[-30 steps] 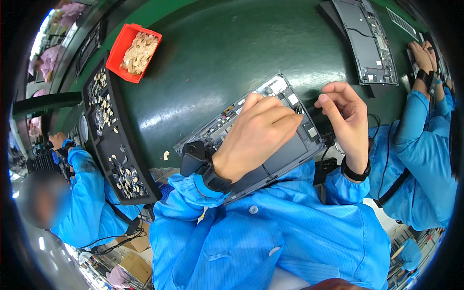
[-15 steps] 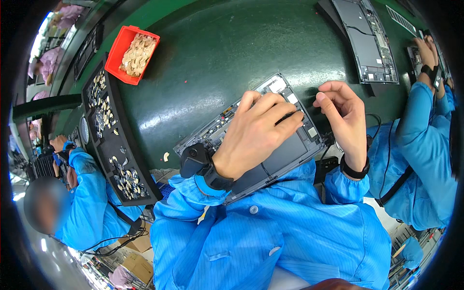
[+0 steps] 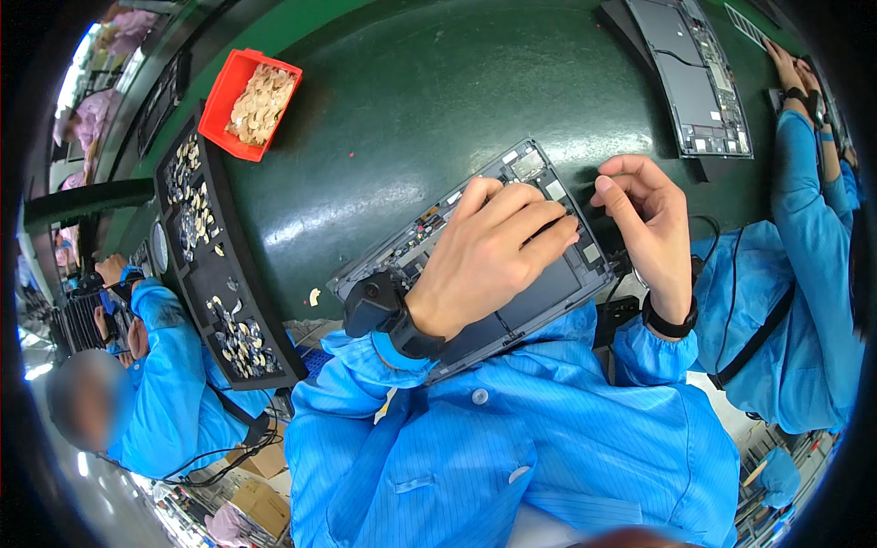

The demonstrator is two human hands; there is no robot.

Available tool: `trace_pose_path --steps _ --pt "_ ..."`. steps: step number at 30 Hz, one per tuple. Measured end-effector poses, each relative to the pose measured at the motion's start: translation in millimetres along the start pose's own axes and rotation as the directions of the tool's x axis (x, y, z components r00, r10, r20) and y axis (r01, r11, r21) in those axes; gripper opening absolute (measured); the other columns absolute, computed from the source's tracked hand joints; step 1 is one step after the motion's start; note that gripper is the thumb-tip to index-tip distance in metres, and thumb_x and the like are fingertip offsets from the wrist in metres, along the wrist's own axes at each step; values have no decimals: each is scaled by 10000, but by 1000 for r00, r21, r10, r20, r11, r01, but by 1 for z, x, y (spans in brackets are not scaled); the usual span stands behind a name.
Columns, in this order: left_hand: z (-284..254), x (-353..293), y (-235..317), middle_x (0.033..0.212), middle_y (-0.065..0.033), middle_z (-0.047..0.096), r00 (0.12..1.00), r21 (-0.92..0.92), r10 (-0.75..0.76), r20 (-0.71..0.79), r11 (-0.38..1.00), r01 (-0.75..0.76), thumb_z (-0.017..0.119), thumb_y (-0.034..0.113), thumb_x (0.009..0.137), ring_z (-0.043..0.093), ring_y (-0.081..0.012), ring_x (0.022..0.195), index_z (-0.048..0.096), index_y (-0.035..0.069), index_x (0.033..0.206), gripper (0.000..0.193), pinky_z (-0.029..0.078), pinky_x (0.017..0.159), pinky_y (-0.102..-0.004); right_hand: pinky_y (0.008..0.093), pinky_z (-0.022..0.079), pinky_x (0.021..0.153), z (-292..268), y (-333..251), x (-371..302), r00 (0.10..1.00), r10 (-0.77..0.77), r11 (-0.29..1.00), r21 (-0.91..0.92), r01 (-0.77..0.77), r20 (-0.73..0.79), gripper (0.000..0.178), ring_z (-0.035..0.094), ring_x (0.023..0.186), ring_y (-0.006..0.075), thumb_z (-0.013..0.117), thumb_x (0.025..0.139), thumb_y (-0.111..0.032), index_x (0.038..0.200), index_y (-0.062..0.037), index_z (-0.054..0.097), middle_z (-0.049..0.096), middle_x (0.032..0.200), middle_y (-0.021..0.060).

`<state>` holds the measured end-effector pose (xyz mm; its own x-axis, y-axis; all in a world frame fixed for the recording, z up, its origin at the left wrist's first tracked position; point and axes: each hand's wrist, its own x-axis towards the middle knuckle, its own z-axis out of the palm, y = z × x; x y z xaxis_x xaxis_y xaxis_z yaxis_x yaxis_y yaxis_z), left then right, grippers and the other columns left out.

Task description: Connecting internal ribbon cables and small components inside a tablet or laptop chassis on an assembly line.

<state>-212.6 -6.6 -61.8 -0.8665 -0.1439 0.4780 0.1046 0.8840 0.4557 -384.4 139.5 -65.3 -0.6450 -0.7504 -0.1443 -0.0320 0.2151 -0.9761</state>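
Note:
An opened flat device (image 3: 548, 283), like a tablet or laptop base with its circuit board and dark battery packs bare, lies aslant on the near edge of the table against my blue coat. Across its middle rests my left hand (image 3: 493, 251), palm down, with fingers spread and bent; its fingertips touch or hover over the device, and the thumb is hidden. Just off the device's right side is my right hand (image 3: 650, 219). There the thumb and forefinger come together in a pinch, and the other fingers curl. Whatever they hold, if anything, is too small to make out.
A red bin (image 3: 212, 100) of pale, thin pieces stands at the far left. Below it lies a black tray (image 3: 267, 320) with small scattered pieces. Another opened device (image 3: 681, 82) sits far right. Co-workers in blue sit on both sides. One pale scrap (image 3: 315, 297) lies on the table.
My left hand has shifted very slightly over the device. My right hand stays nearly where it was. The co-worker on the right has reached farther forward.

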Motion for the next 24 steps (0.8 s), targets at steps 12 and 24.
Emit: trace_pose_path --steps 12,24 --pt "-1 -2 -1 1083 -14 755 1000 8 7 -19 1000 -7 846 159 810 685 -214 1003 786 89 1062 268 463 848 -365 272 539 746 -2 -1 0 993 41 992 -122 -28 110 210 710 835 112 689 1023 -114 1097 79 728 770 886 96" --pt "3 0 1 1139 0 744 996 27 -67 60 997 65 822 167 814 665 -199 1073 805 129 1050 239 453 872 -356 298 570 765 -5 -3 -1 953 95 985 -164 -49 288 230 722 867 117 619 1061 -101 1111 97 725 793 915 144"
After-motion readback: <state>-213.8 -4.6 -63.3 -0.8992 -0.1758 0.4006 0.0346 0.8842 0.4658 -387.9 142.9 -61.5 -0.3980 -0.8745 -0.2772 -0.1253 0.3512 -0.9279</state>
